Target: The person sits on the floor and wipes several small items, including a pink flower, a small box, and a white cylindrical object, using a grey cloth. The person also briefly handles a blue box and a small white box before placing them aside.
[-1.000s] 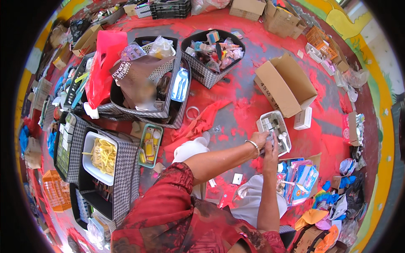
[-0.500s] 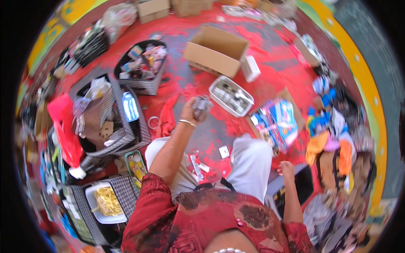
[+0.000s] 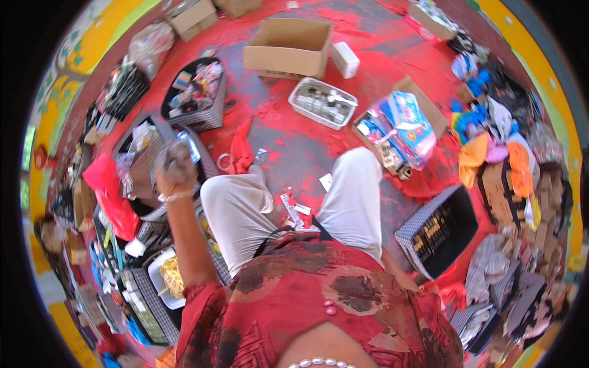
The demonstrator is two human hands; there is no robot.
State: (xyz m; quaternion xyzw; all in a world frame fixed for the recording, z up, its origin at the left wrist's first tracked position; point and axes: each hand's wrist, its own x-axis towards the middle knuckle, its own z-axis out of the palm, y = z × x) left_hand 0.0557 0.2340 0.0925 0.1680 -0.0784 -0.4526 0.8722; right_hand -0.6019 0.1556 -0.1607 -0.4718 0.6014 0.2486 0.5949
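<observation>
My left hand (image 3: 165, 179) is raised over the patterned fabric bin on the left, its fingers closed round a small dark grey bundle (image 3: 179, 159). Motion smears both, so the bundle's kind does not show. Close by in that bin (image 3: 140, 168) are a brown piece and a clear plastic bag (image 3: 144, 136). A blue-and-white shiny pack (image 3: 191, 147) lies just beside the bundle. Of my right arm only a bit (image 3: 399, 267) shows at my side; the right hand itself is hidden.
Ahead stand a cardboard box (image 3: 285, 58), a white box (image 3: 345, 60), a white tray of small items (image 3: 297, 105) and a filled fabric bin (image 3: 211, 116). To the right are a carton of colourful packs (image 3: 423, 101) and a black-lined bin (image 3: 457, 230). Clothes (image 3: 491, 273) are heaped farther right.
My left hand has swung left with the grey bundle, from over the floor to above the patterned bin. My right hand has dropped out of sight, and the view has shifted.
</observation>
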